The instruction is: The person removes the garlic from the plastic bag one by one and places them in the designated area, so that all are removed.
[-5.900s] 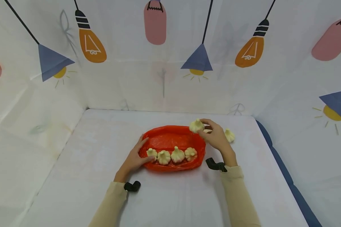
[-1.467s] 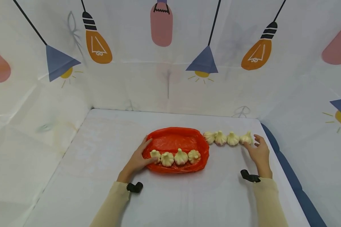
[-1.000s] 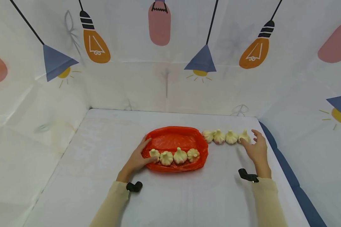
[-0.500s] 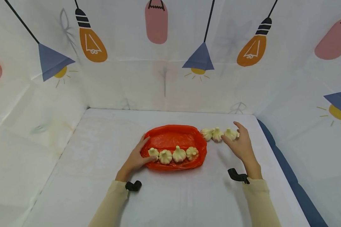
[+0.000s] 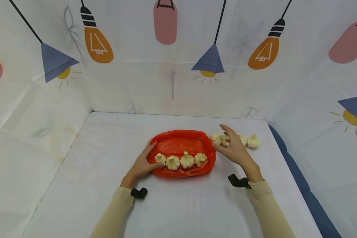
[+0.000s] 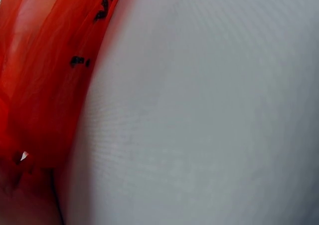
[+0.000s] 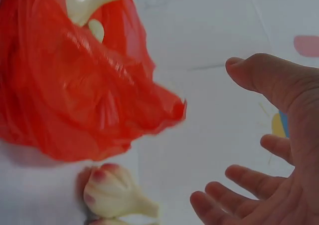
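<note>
A red plastic bag (image 5: 181,174), spread into a shallow oval like a tray, lies mid-table. Several garlic bulbs (image 5: 187,160) sit in a row along its near side. My left hand (image 5: 141,164) holds the bag's left side, thumb over the rim beside the leftmost bulb and fingers along the outer edge. Right of the bag, several more garlic bulbs (image 5: 253,141) stand in a row on the table, partly hidden by my right hand (image 5: 234,150). That hand is spread and holds nothing, near the bag's right edge. The right wrist view shows its thumb and fingers (image 7: 254,182) apart.
The white table (image 5: 178,205) runs back to a white cloth wall (image 5: 136,86) printed with lamps and bulbs. Dark blue edging (image 5: 303,178) follows the table's right side. A black wrist camera (image 5: 239,181) sits at each cuff.
Earlier my right hand held a garlic bulb over the bag's right edge. Bulbs then stood in a row at right; the hand released the rightmost and moved left to the bag. My left hand stayed.
</note>
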Demonstrator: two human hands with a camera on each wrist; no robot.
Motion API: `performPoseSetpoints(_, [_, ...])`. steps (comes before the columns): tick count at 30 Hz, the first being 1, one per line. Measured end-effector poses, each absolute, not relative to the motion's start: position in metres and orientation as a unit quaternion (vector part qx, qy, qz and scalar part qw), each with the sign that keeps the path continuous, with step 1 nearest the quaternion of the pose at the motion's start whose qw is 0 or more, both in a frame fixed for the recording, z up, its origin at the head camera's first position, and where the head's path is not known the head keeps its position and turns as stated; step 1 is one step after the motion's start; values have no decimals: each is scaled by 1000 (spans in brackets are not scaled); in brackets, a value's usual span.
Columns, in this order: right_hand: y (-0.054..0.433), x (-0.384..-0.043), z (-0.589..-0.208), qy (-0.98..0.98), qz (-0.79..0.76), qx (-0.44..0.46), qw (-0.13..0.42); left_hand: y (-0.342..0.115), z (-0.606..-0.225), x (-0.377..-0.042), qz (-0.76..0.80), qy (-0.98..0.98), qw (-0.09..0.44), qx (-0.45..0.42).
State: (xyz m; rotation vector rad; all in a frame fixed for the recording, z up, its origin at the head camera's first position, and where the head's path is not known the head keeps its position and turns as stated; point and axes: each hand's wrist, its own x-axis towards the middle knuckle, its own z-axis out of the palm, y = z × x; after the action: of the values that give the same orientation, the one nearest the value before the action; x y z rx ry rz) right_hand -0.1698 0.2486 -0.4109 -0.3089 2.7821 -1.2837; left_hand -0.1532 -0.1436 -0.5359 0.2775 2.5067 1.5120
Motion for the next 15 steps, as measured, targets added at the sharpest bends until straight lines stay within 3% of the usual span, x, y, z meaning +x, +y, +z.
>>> performPoseSetpoints(15, [185, -183, -398, 895, -385, -192, 114, -145, -536, -153, 513, 847, 101, 98])
